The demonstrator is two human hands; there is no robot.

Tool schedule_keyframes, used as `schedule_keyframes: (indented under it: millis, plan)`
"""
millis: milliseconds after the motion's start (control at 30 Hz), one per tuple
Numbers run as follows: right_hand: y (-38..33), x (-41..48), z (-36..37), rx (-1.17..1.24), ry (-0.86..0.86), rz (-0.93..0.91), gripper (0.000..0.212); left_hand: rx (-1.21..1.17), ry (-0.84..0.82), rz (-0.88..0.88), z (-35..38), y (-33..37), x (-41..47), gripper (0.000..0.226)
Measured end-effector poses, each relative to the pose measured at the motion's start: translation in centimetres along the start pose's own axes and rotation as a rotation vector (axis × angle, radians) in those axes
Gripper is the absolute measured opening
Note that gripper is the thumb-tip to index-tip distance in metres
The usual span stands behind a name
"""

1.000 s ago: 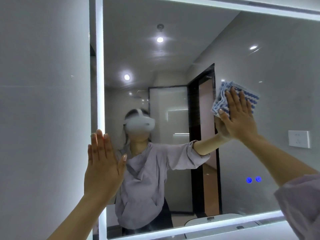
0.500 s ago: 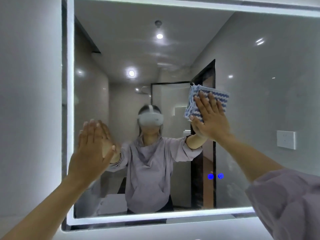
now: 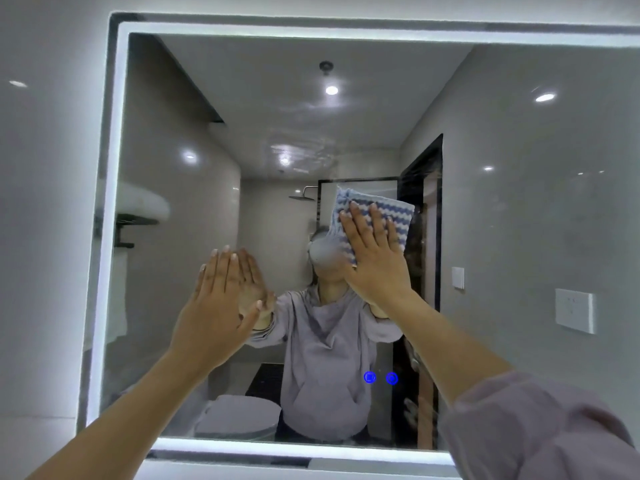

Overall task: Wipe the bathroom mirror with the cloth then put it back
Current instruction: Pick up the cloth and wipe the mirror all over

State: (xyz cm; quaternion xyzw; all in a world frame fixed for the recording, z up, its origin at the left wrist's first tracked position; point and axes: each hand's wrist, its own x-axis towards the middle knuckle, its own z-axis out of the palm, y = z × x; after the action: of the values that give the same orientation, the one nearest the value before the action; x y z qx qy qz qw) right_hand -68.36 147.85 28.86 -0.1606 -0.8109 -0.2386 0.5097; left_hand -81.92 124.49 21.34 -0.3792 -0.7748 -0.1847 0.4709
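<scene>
Two bare hands are raised to a large rectangular wall mirror with a glowing white light-strip frame (image 3: 119, 216) in a grey-tiled bathroom. The right hand (image 3: 375, 261), fingers spread flat, presses a folded blue-and-white wavy-striped cloth (image 3: 375, 209) against the glass near the centre, its upper edge and left side showing past the fingertips. The left hand (image 3: 218, 306) is open and empty, palm toward the lower-left part of the glass; whether it touches cannot be told. Faint streaks mark the glass above the cloth. The cloth looks soft, light and limp, likely to bunch or slide off under a loose palm, so even flat pressure suits wiping, and a pinch at a folded edge would suit carrying it back. Two small blue lit buttons (image 3: 381, 377) glow low on the glass, right of centre.
</scene>
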Motion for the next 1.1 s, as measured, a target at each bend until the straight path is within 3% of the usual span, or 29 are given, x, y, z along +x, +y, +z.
schedule_keyframes:
  millis: [333,900,1100]
  plan:
    - [-0.1,0.2,-0.3,-0.028,-0.030,0.005,0.070,-0.012,0.049,0.058,0.2,2.9,3.4,0.086]
    - [-1.0,0.2,0.7,-0.048,0.069,0.039,0.070,-0.145,0.161,0.101,4.5,3.7,5.2,0.085]
    - [-3.7,3.3,0.2,-0.090,0.035,-0.117,0.064,-0.139,0.163,0.095,4.7,3.6,5.1,0.085]
